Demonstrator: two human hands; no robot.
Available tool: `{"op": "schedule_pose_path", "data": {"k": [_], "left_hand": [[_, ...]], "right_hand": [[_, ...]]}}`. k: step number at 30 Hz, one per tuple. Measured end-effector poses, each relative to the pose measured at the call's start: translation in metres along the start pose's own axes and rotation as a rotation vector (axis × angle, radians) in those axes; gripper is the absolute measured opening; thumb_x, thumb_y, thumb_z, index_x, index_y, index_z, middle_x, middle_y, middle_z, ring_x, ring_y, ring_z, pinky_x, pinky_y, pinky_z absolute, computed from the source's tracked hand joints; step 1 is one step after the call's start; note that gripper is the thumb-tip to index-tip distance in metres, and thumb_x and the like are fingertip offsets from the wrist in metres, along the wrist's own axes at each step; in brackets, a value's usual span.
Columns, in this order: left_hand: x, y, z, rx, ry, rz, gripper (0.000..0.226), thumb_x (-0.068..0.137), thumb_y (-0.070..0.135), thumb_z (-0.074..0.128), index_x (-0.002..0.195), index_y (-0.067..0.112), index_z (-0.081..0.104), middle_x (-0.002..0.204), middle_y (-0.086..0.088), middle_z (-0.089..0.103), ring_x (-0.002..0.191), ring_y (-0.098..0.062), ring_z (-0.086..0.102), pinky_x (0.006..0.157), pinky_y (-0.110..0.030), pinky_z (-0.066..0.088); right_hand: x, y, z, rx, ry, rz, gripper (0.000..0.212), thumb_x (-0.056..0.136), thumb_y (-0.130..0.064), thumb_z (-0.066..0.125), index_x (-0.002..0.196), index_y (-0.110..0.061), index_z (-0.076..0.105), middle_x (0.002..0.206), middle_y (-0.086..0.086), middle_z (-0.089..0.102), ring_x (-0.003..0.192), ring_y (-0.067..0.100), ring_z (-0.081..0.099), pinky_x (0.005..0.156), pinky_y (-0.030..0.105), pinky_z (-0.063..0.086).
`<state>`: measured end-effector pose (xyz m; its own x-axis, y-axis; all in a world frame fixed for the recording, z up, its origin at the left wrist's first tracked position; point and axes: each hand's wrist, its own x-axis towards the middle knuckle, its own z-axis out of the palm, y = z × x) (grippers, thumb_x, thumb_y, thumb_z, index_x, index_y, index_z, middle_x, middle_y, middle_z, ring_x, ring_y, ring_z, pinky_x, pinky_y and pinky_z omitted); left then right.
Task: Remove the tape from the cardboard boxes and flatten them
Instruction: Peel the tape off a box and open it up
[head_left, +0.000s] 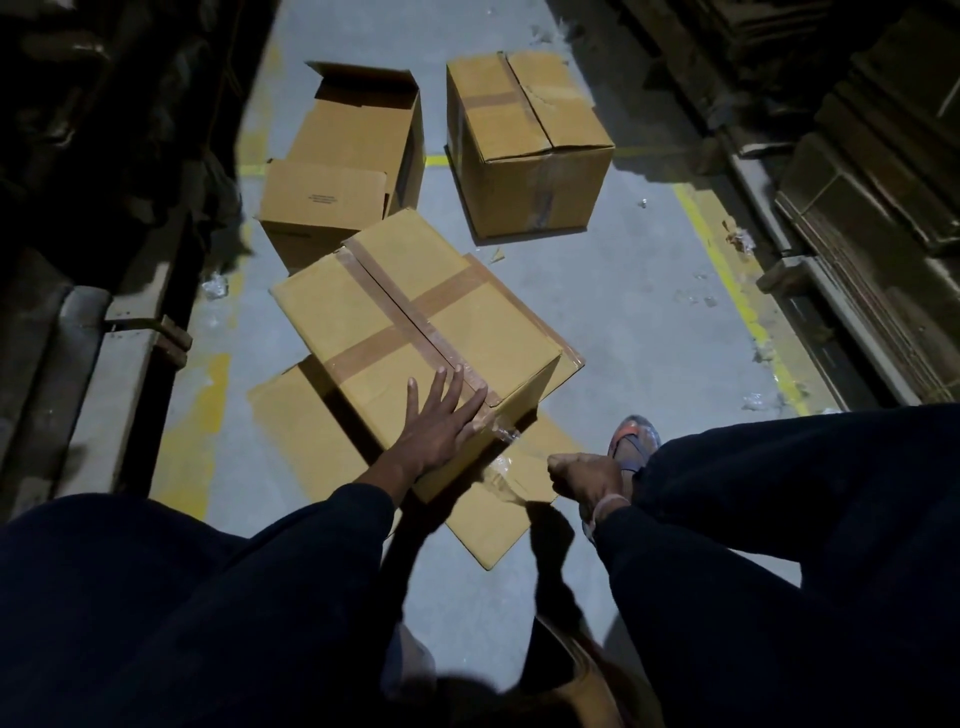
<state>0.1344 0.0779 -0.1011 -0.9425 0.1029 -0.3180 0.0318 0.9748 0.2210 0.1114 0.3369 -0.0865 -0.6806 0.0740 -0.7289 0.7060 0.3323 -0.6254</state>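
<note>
Head view: the tape-removal step is shown under way on the nearest taped box (415, 332), which rests on a flattened sheet of cardboard (488, 525) on the floor (649, 312). The left hand (441, 426) is laid flat, fingers spread, on the box's near top edge to steady it; the right hand (584, 475), just beside that corner, is closed on a strip of clear tape (501, 475) drawn taut from the box's near face. The next move is judged to call for a continued pull away from the braced hand. Open floor lies right of the right hand; beyond the left hand stand an opened box (358, 156) and another taped box (524, 150), with dark stacks at both margins.
</note>
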Motion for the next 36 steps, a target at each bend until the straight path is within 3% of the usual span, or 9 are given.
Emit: {"op": "schedule_pose_path", "data": {"k": [4, 6, 11, 14, 17, 21, 24, 28, 36], "left_hand": [[0.0, -0.001, -0.004, -0.057, -0.045, -0.03, 0.06, 0.112, 0.051, 0.02, 0.163, 0.042, -0.011, 0.166, -0.001, -0.035, 0.153, -0.03, -0.033, 0.116, -0.066, -0.023], [-0.001, -0.001, -0.006, -0.094, -0.056, -0.031, 0.06, 0.112, 0.051, 0.022, 0.163, 0.042, -0.009, 0.166, -0.001, -0.034, 0.153, -0.03, -0.033, 0.115, -0.067, -0.024], [0.003, 0.013, -0.023, -0.295, -0.008, -0.02, 0.053, 0.112, 0.032, 0.04, 0.163, 0.034, 0.026, 0.173, -0.006, -0.01, 0.158, -0.03, -0.017, 0.117, -0.063, -0.021], [0.0, 0.028, -0.046, -0.606, 0.052, 0.006, 0.036, 0.11, 0.027, 0.046, 0.144, 0.03, 0.058, 0.162, -0.003, 0.043, 0.153, -0.025, 0.032, 0.126, -0.052, 0.021], [-0.007, 0.037, -0.075, -0.815, 0.031, 0.023, 0.027, 0.108, 0.034, 0.047, 0.116, 0.028, 0.072, 0.116, 0.002, 0.074, 0.107, -0.016, 0.069, 0.099, -0.048, 0.056], [-0.019, 0.036, -0.105, -1.015, 0.007, 0.039, 0.029, 0.107, 0.03, 0.055, 0.11, 0.007, 0.072, 0.106, -0.016, 0.076, 0.1, -0.032, 0.074, 0.092, -0.052, 0.06], [-0.035, 0.034, -0.12, -1.078, 0.076, 0.065, 0.019, 0.105, 0.016, 0.059, 0.118, 0.01, 0.072, 0.112, -0.014, 0.074, 0.101, -0.028, 0.073, 0.084, -0.036, 0.061], [-0.051, 0.031, -0.134, -1.117, 0.117, 0.084, 0.019, 0.098, 0.004, 0.063, 0.111, 0.011, 0.076, 0.108, -0.01, 0.075, 0.102, -0.029, 0.073, 0.089, -0.037, 0.063], [-0.056, 0.029, -0.131, -1.105, 0.383, -0.213, 0.004, 0.086, 0.011, 0.076, 0.086, 0.013, 0.079, 0.08, -0.004, 0.078, 0.081, -0.023, 0.076, 0.082, -0.049, 0.064]], "right_hand": [[-0.004, 0.013, -0.018, -0.027, 0.07, 0.086, 0.03, 0.092, -0.008, 0.067, 0.119, -0.016, 0.058, 0.107, 0.009, 0.062, 0.072, 0.011, 0.055, 0.044, 0.019, 0.052], [-0.004, 0.018, -0.021, -0.074, 0.052, 0.081, 0.037, 0.093, -0.012, 0.065, 0.129, -0.012, 0.059, 0.122, 0.012, 0.065, 0.085, 0.013, 0.062, 0.047, 0.019, 0.052], [-0.011, -0.017, 0.0, 0.116, -0.132, -0.083, 0.004, 0.093, -0.003, 0.07, 0.09, -0.006, 0.071, 0.09, 0.017, 0.068, 0.089, 0.029, 0.066, 0.084, 0.038, 0.057], [-0.027, -0.05, 0.003, 0.139, -0.247, -0.178, 0.006, 0.092, -0.003, 0.074, 0.09, 0.002, 0.076, 0.087, 0.018, 0.073, 0.085, 0.03, 0.068, 0.09, 0.043, 0.061], [-0.041, -0.075, -0.002, 0.177, -0.273, -0.239, 0.006, 0.095, 0.0, 0.069, 0.097, 0.002, 0.075, 0.089, 0.016, 0.074, 0.079, 0.023, 0.07, 0.083, 0.036, 0.062], [-0.051, -0.09, -0.003, 0.276, -0.33, -0.269, 0.01, 0.097, -0.001, 0.067, 0.1, -0.004, 0.076, 0.094, 0.012, 0.077, 0.082, 0.019, 0.073, 0.081, 0.033, 0.063], [-0.056, -0.098, 0.002, 0.285, -0.379, -0.287, 0.011, 0.096, -0.004, 0.069, 0.104, -0.004, 0.076, 0.103, 0.014, 0.078, 0.09, 0.021, 0.073, 0.084, 0.033, 0.062], [-0.066, -0.105, 0.013, 0.306, -0.418, -0.299, 0.014, 0.094, -0.004, 0.071, 0.106, 0.001, 0.076, 0.104, 0.018, 0.077, 0.092, 0.025, 0.075, 0.085, 0.035, 0.062], [-0.089, -0.114, 0.032, 0.252, -0.628, -0.483, 0.032, 0.097, -0.021, 0.071, 0.12, 0.001, 0.074, 0.119, 0.021, 0.074, 0.117, 0.033, 0.07, 0.104, 0.04, 0.054]]}}
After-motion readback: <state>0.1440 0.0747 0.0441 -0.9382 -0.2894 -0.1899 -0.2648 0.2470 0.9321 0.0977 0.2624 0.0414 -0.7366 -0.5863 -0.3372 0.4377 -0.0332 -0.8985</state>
